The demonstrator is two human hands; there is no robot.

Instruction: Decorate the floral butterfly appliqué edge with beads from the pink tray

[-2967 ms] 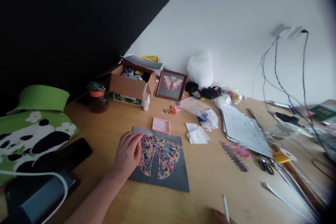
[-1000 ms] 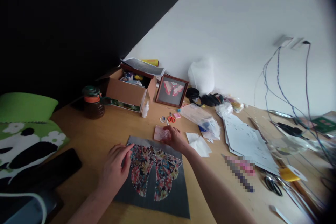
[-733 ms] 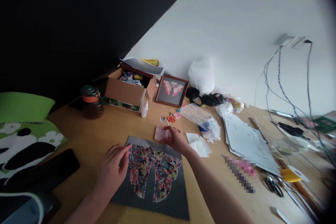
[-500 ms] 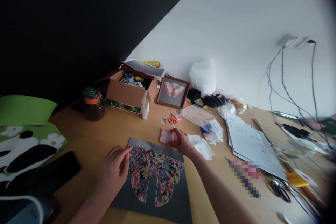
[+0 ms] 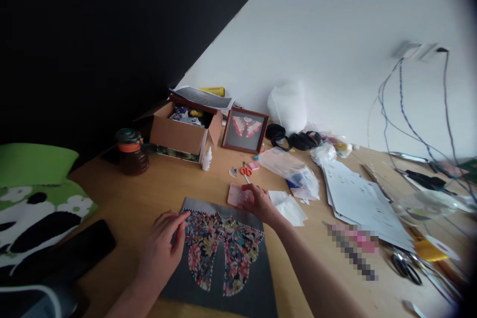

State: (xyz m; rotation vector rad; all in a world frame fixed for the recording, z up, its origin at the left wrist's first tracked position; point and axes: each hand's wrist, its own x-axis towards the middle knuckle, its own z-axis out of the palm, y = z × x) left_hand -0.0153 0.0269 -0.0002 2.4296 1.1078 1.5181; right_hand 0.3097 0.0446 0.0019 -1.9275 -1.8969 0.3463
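Note:
Dark grey backing (image 5: 257, 300) lies before me, bearing a floral fabric collar (image 5: 237, 258) edged with small white beads or pearls. At the collar's upper left corner, my left hand (image 5: 164, 241) rests with its index finger stretched along the edge and the thumb apart; nothing shows in it. My right hand (image 5: 260, 203) reaches beyond the backing to a shallow pink tray (image 5: 234, 194) of tiny pale pieces. Its fingers bend down together at the tray; whatever they pinch is too small or hidden. Orange-handled scissors (image 5: 246, 171) lie just behind the tray.
A white dropper bottle (image 5: 207, 160) stands by an open cardboard box (image 5: 177, 134). Behind is a framed collar picture (image 5: 245, 130). A jar (image 5: 133, 156) and dark phone-like slab (image 5: 89, 243) are left. Right lie white tissue (image 5: 288, 208), papers (image 5: 363, 203) and black-handled scissors (image 5: 406, 266).
The view has shifted slightly. Both hands keep nearly the same places, the left at the collar's corner and the right at the pink tray.

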